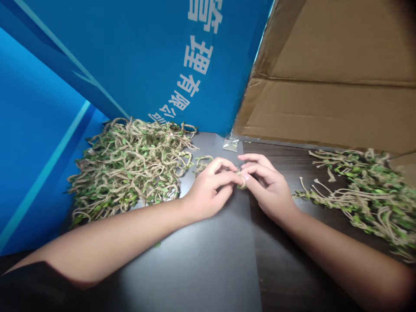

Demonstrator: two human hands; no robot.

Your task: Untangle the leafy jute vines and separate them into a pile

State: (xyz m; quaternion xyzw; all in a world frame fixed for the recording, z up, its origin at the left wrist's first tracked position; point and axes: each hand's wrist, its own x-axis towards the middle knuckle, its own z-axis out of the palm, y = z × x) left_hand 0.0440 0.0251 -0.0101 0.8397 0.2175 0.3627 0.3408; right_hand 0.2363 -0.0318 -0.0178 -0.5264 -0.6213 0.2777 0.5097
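Both hands meet over the edge of a grey sheet (201, 260). Between their fingertips is a short twine cord with green leaves (241, 181), bunched into a small loop. My left hand (211, 188) pinches it from the left, thumb and fingers drawn together. From the right, my right hand (268, 184) grips the same cord between thumb and index finger, its other fingers curled above. Part of the cord is hidden behind the fingers. A loose piece of leafy twine (203, 161) lies just beyond my left hand.
Left of my hands rises a large heap of leafy twine cords (130, 164). More leafy cords with straight loose ends (367, 195) lie on the dark wooden table (276, 260) at right. Blue panels (130, 52), a cardboard sheet (334, 99) and a small clear packet (230, 144) stand or lie behind.
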